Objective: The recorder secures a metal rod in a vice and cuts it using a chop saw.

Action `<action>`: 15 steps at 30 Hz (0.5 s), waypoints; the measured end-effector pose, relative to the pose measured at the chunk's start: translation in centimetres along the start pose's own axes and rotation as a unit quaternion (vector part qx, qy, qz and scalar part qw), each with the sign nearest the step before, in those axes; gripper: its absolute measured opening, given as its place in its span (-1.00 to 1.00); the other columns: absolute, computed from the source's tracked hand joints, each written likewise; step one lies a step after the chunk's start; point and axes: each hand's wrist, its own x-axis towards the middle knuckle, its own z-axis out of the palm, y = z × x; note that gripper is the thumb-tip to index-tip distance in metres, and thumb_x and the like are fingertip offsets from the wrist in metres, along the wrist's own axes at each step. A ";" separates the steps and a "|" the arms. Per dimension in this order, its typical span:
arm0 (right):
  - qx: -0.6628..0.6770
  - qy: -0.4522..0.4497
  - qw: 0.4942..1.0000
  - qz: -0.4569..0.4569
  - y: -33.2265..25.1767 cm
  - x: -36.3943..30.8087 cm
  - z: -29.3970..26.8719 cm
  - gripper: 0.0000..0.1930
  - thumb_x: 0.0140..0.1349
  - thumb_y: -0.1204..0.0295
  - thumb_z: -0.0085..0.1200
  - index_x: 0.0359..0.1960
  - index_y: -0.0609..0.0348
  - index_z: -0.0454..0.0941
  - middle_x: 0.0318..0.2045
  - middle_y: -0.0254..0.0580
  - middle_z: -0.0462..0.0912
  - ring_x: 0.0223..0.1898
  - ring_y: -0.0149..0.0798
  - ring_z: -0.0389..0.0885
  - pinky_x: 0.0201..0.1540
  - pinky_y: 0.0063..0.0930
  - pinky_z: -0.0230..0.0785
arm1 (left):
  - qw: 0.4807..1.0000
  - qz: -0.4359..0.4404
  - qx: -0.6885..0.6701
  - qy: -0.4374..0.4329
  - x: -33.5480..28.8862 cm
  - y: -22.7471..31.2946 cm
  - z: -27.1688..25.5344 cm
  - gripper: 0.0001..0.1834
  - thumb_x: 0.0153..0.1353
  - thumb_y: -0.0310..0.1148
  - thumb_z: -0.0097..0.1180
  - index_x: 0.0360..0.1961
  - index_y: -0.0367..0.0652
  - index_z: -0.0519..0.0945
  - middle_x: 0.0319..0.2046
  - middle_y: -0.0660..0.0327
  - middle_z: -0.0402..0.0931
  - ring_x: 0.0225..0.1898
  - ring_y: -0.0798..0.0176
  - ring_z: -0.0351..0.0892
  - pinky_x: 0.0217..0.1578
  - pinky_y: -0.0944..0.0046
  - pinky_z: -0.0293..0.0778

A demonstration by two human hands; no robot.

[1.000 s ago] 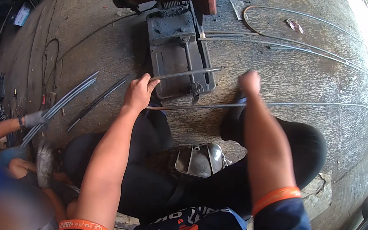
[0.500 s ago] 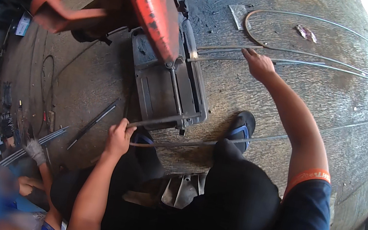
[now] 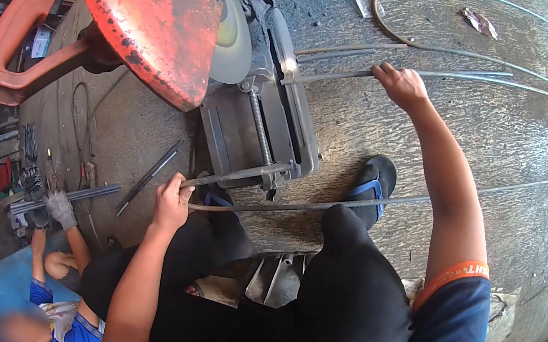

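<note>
Head view: the left hand [image 3: 172,201] is closed, fingers wrapped on the end of the grey metal vise handle [image 3: 236,175] that sticks out from the base of the dark steel chop saw [image 3: 256,124]. The right hand [image 3: 400,85] lies across a bundle of thin grey steel rods [image 3: 466,79], fingers curled down over them, pressing them to the concrete floor [image 3: 510,161]; the rods run left into the saw's clamp, just beside the pale abrasive cutting disc [image 3: 233,39] under its worn orange blade guard [image 3: 148,10], which is raised. Another long rod [image 3: 297,206] lies across the floor by the person's foot in a black and blue sandal [image 3: 371,188]. At lower left a second person's gloved hand [image 3: 60,208] grips other rods.

Risk, as I judge it: the foot and knees sit near the saw, and loosely clamped rods could slip or kick when the disc meets them, since bare hands steady them.
</note>
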 end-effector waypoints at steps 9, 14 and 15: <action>-0.048 -0.078 0.978 0.186 7.7 0.1 -0.1 -0.66 0.25 0.52 -0.13 0.06 -0.11 0.39 -0.07 -0.20 0.55 -0.19 -0.13 0.65 -0.22 -0.28 0.55 | 1.000 0.004 -0.004 -0.022 -1.2 -0.7 0.3 -0.47 0.26 0.08 -0.07 -0.44 -0.27 0.37 -0.60 -0.10 0.39 -0.48 -0.29 0.43 -0.49 -0.05 0.30; 0.083 0.056 0.971 0.218 6.0 -3.7 -1.2 -0.71 0.23 0.43 -0.06 0.00 0.02 0.46 0.02 -0.11 0.52 -0.16 0.02 0.62 -0.12 -0.16 0.51 | 1.000 -0.005 -0.010 -0.023 -0.7 -0.6 0.6 -0.49 0.25 0.06 -0.04 -0.44 -0.28 0.37 -0.58 -0.11 0.40 -0.46 -0.30 0.43 -0.47 -0.07 0.31; 0.147 0.028 0.967 0.205 4.4 -5.4 -1.9 -0.67 0.23 0.37 0.00 0.04 0.04 0.45 -0.02 -0.10 0.56 -0.17 0.02 0.62 -0.12 -0.15 0.50 | 1.000 -0.002 -0.011 -0.010 -0.6 -0.5 0.7 -0.49 0.26 0.05 -0.04 -0.44 -0.28 0.37 -0.57 -0.11 0.41 -0.46 -0.30 0.43 -0.47 -0.07 0.30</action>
